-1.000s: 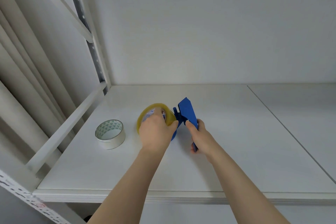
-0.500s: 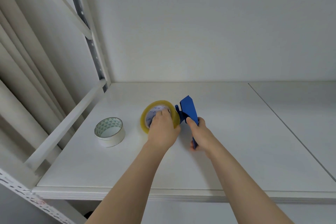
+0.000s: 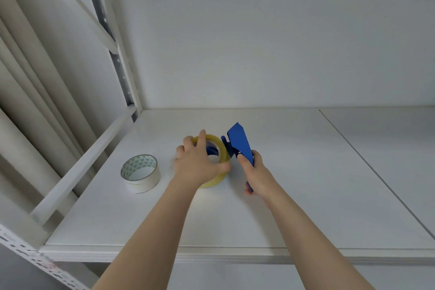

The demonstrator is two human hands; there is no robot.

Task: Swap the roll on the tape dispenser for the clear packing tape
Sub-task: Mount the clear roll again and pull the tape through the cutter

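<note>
A blue tape dispenser [image 3: 239, 142] stands on the white shelf [image 3: 294, 195], its handle gripped by my right hand [image 3: 255, 175]. A yellowish clear packing tape roll [image 3: 217, 148] sits at the dispenser's hub, and blue plastic shows through its core. My left hand [image 3: 200, 163] grips this roll from the left, thumb on the near edge and fingers over the top rim. A white tape roll [image 3: 140, 173] with a green triangle pattern inside its core lies flat on the shelf, left of my left hand and apart from it.
A white rail [image 3: 77, 167] runs diagonally along the shelf's left side, with a perforated metal upright [image 3: 117, 63] behind it. The white back wall [image 3: 259, 42] closes the shelf. A seam [image 3: 367, 160] crosses the shelf surface on the right.
My left hand has shifted on the clear roll, its fingers now spread over the top rim, and the roll sits further onto the dispenser's hub. My right hand keeps hold of the handle.
</note>
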